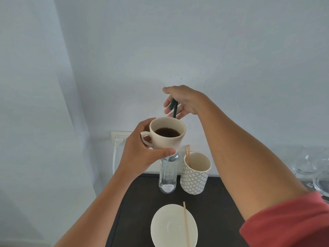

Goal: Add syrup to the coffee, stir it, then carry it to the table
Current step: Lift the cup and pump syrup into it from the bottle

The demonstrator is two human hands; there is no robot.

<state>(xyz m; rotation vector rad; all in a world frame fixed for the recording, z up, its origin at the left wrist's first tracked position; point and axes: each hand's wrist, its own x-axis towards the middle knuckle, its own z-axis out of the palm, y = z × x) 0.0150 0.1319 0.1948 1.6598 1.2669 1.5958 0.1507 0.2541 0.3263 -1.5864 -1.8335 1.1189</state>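
Left hand [140,155]: grasps the cream coffee cup [167,135], raised above the desk [222,202].
Right hand [183,102]: pinches a dark green stick [175,108] behind the cup rim.
Saucer [165,227]: on the desk, wooden stirrer [186,224] across it.

Bottle [167,177] left of patterned cup [195,177], saucer [173,227] in front, stick [186,224] on saucer

head view | worn high | faces forward-down at wall [178,41] | close to counter [222,202]
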